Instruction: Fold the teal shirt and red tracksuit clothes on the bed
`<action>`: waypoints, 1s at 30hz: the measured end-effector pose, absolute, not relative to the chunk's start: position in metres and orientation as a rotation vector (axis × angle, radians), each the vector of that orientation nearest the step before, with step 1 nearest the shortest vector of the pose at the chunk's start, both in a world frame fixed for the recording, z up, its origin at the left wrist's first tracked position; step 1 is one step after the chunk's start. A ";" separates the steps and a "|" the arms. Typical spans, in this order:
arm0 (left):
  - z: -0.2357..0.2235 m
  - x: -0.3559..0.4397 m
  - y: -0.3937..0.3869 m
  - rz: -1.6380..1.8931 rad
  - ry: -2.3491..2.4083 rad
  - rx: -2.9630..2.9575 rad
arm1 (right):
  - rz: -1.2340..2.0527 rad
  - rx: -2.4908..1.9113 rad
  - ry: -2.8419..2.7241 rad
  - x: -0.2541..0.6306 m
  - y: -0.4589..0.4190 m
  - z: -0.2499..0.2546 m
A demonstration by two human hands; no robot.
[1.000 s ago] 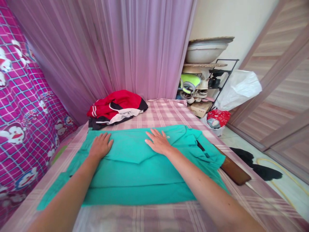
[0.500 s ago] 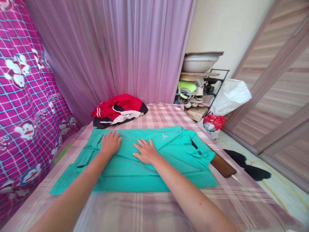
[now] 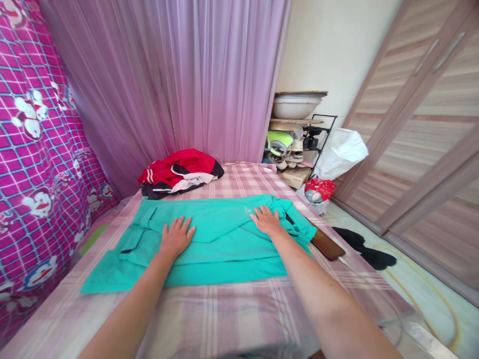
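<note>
A teal shirt [image 3: 220,244] lies folded flat across a bed covered with a pink plaid sheet [image 3: 239,319]. My left hand [image 3: 176,236] rests palm down on the shirt's left-middle part, fingers spread. My right hand [image 3: 266,220] lies flat on the shirt near its right end, beside the collar, fingers stretched out. Neither hand holds anything.
A red, black and white garment pile [image 3: 179,172] sits at the bed's far end by a pink curtain [image 3: 168,75]. A brown flat object [image 3: 326,244] lies at the bed's right edge. A shoe rack [image 3: 295,144], bags and wardrobe doors [image 3: 422,124] stand to the right.
My right hand has slid to the right along the shirt toward the collar. My left hand has stayed near the middle-left. The view has shifted slightly.
</note>
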State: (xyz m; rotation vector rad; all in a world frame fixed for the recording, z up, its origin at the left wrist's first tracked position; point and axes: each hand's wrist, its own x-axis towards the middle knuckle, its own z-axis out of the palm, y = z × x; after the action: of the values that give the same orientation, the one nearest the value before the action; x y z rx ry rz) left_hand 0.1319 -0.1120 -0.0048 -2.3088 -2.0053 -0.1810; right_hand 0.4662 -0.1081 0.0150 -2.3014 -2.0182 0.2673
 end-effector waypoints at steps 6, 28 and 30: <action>0.000 0.134 -0.117 -0.166 -2.030 -2.305 | 0.222 -2.050 -2.098 0.436 -0.162 0.010; -0.009 0.144 -0.144 -0.256 -1.937 -2.324 | -0.133 -2.293 -1.462 0.489 -0.180 0.011; -0.008 0.144 -0.144 -0.265 -1.937 -2.332 | -0.066 -2.347 -1.472 0.501 -0.178 0.009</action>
State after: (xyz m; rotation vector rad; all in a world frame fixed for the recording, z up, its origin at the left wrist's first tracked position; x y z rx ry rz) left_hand 0.1442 -0.1444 -0.0083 -2.3321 -1.9371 -0.2648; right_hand 0.5008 -0.1783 0.0089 -2.3474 -1.4719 -0.0663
